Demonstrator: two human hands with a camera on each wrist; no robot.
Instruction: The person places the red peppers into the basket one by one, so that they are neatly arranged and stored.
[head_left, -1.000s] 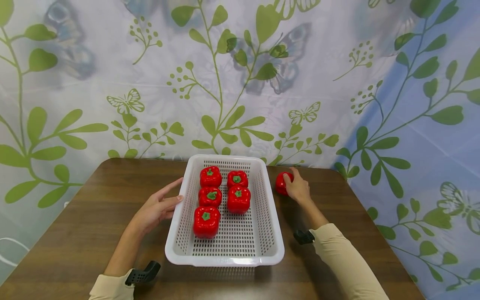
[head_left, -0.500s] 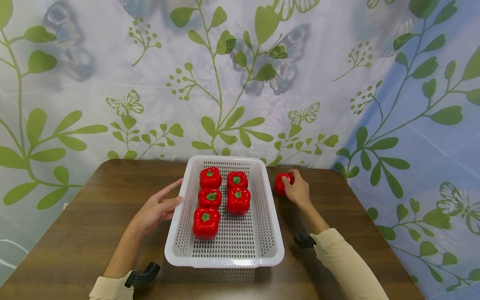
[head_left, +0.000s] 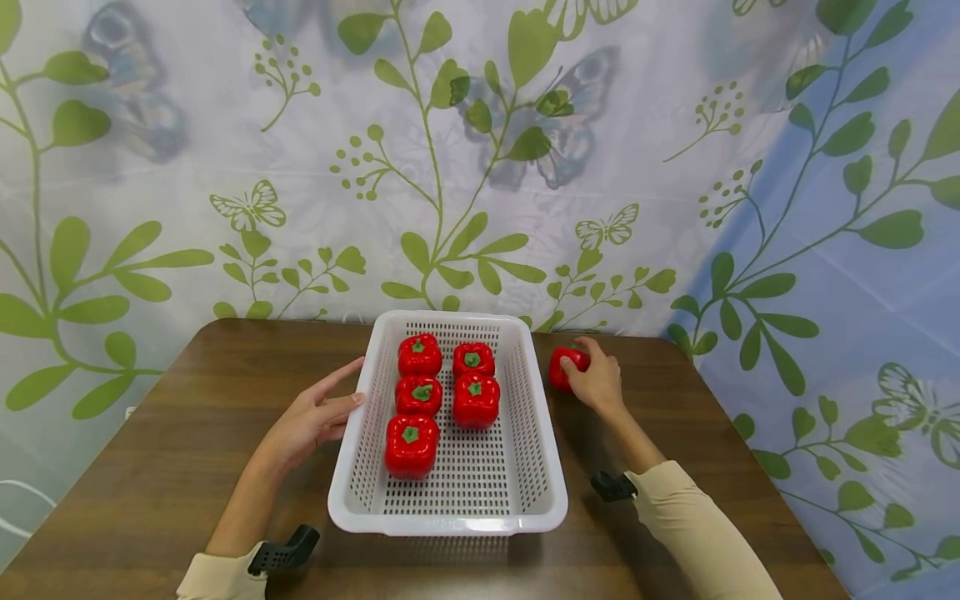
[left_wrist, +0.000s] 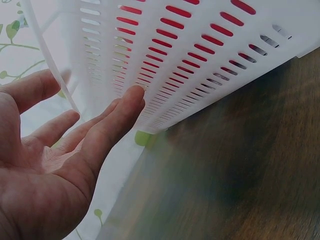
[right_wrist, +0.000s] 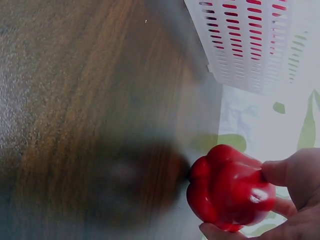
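My right hand (head_left: 600,377) grips a red bell pepper (right_wrist: 227,187) at the far right of the white basket, thumb on one side and fingers on the other. In the right wrist view the pepper's lobed underside shows, with its shadow on the wood. My left hand (head_left: 313,417) is at the left side of the perforated white basket (head_left: 348,492), fingers extended. Up close in the left wrist view, its fingertips (left_wrist: 134,95) lie right along the slotted wall. Several red peppers with green stems, such as the near-left pepper (head_left: 411,448), stand in the basket in two columns.
A brown wooden table (head_left: 187,433) bears the basket. Behind it hangs a pale curtain (head_left: 315,167) printed with green leaves and butterflies. A white cable (head_left: 26,492) runs at the far left, and black wrist mounts (head_left: 285,554) sit on both forearms.
My right index finger, raised a second ago, has come down onto the red bell pepper, which has shifted very slightly left. The left hand and the basket stay in place.
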